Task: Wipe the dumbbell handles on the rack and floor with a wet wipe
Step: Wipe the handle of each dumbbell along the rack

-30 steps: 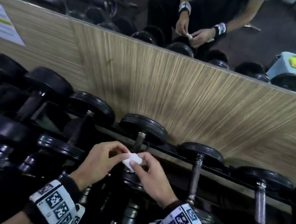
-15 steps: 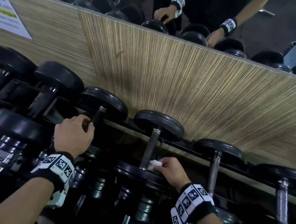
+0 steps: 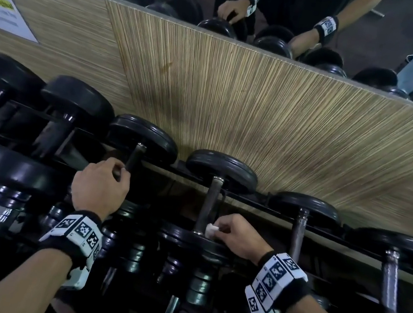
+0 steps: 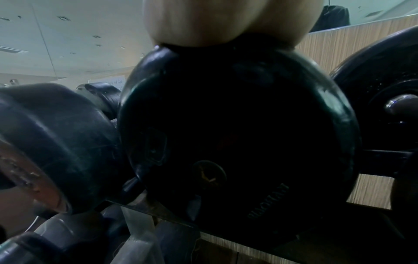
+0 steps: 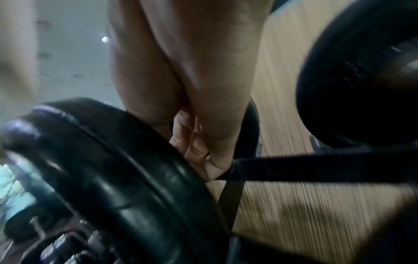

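Observation:
Black dumbbells lie in a row on a rack along the wooden wall panel. My right hand (image 3: 227, 231) pinches a small white wet wipe (image 3: 211, 229) against the near end of a metal dumbbell handle (image 3: 208, 204), just above its near plate (image 3: 189, 240). My left hand (image 3: 107, 182) curls round the handle (image 3: 134, 158) of the neighbouring dumbbell to the left. In the right wrist view my curled fingers (image 5: 199, 151) press beside a black plate (image 5: 135, 178); the wipe is hidden there. The left wrist view is filled by a black plate (image 4: 237, 142).
More dumbbells (image 3: 302, 221) lie to the right and left on the rack, with a lower tier (image 3: 198, 286) underneath. The wooden panel (image 3: 258, 110) rises close behind. A mirror (image 3: 272, 7) above it reflects my arms. A paper notice (image 3: 2, 6) hangs at the left.
One second ago both hands held the wipe together. The left hand then moved left onto the neighbouring handle, and the right hand brought the wipe down to the handle's near end.

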`<state>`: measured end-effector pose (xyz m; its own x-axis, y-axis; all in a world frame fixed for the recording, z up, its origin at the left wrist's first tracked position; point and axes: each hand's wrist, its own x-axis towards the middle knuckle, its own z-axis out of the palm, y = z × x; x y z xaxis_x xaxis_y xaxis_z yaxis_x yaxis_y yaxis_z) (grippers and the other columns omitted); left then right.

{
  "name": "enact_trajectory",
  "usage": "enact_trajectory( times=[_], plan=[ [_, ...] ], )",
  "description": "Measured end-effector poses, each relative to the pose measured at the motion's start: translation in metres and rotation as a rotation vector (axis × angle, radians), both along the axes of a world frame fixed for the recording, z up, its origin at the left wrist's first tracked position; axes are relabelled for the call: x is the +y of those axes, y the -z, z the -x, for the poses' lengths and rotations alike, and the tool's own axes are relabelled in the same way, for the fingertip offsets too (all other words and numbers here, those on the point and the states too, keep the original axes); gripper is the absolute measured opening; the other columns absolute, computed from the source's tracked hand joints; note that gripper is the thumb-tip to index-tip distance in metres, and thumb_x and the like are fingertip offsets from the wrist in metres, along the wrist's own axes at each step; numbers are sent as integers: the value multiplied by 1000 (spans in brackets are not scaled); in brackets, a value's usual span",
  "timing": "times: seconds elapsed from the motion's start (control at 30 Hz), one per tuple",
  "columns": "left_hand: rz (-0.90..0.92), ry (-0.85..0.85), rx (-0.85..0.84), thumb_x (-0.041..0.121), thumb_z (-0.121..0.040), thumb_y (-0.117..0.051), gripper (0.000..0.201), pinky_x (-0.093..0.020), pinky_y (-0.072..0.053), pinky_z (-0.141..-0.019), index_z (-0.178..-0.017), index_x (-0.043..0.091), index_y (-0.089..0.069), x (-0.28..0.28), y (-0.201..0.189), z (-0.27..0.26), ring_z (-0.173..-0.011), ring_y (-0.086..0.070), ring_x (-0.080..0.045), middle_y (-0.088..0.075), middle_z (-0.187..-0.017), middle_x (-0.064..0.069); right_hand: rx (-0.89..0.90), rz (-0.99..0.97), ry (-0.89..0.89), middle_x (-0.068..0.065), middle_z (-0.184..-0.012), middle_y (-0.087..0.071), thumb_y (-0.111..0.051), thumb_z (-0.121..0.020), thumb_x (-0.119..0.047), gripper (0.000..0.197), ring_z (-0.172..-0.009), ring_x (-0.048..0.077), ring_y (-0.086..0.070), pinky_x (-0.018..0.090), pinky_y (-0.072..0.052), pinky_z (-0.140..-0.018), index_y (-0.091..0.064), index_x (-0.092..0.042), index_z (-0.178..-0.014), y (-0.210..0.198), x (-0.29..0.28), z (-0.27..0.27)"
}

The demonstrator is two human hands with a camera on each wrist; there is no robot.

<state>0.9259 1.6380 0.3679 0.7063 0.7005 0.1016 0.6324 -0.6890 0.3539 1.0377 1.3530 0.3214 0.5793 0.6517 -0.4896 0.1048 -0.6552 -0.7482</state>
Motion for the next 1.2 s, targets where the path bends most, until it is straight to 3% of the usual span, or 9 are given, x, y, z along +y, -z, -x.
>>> enact_trajectory(
  times=[0.1, 0.23, 0.37, 0.53, 0.67, 0.8, 0.97, 1.07, 1.2],
  plan=[
    [1, -4, 7, 29, -91, -58, 18, -43, -49, -73, -98, 16, -69, -2, -1, 0, -80, -62, -36, -71, -83, -6, -211, 31, -224, -5, -86, -71, -66, -95, -31, 19, -81, 6, -63, 21, -49, -74, -74, -17, -84, -21, 7, -1],
    [6, -10, 2, 28, -91, -58, 16, -42, -47, -72, -96, 17, -69, -3, -2, 1, -78, -62, -37, -70, -81, -7, -402, -37, -433, 4, -91, -64, -59, -98, -29, 23, -86, 16, -59, 27, -45, -78, -70, -11, -87, -38, 36, 0],
    [23, -5, 10, 28, -92, -58, 16, -42, -45, -75, -96, 18, -69, -2, -2, 3, -80, -61, -35, -69, -80, -5, -388, 4, -468, 7, -98, -62, -58, -91, -11, 14, -94, 23, -61, 40, -49, -86, -72, -9, -96, -29, 46, -3],
    [21, -4, 21, 31, -93, -56, 18, -43, -46, -76, -98, 19, -69, 1, 1, 5, -80, -60, -34, -68, -80, -5, -277, 69, -379, -2, -91, -69, -59, -87, -13, 13, -87, 15, -64, 42, -55, -81, -71, -18, -89, -19, 25, -6],
    [15, -8, 11, 30, -94, -56, 19, -43, -49, -73, -96, 17, -69, -1, 1, 4, -77, -60, -36, -68, -78, -7, -226, 219, -209, 3, -91, -70, -57, -87, -15, 15, -86, 20, -64, 34, -52, -74, -69, -21, -80, -11, 6, -5],
    [0, -1, 26, 34, -93, -53, 20, -43, -50, -69, -92, 21, -68, 2, 7, 3, -71, -59, -35, -66, -74, -8, -180, 294, -36, 7, -95, -69, -65, -94, -27, 16, -89, 21, -63, 32, -50, -78, -73, -14, -89, 4, 12, -4],
    [-13, 6, 50, 35, -94, -50, 22, -42, -49, -69, -92, 22, -67, 6, 9, 4, -69, -56, -30, -66, -73, -5, -44, 170, -92, 13, -82, -71, -66, -88, -10, 13, -73, 19, -62, 40, -56, -80, -73, 0, -87, 21, 27, -8],
    [-31, 23, 78, 34, -94, -49, 24, -40, -47, -71, -94, 19, -68, 6, 11, 2, -73, -59, -32, -68, -77, -7, -27, 113, -79, 3, -82, -72, -68, -93, -18, 16, -75, 12, -62, 26, -51, -75, -77, -7, -86, 16, 15, -8],
    [-65, 36, 277, 42, -92, -54, 29, -42, -40, -81, -109, 23, -67, -5, 8, -7, -97, -62, -33, -67, -103, -7, -23, 34, -20, -9, -77, -73, -70, -92, -34, 21, -74, 0, -64, 17, -50, -70, -76, -23, -75, 2, 0, -2]
  ],
)
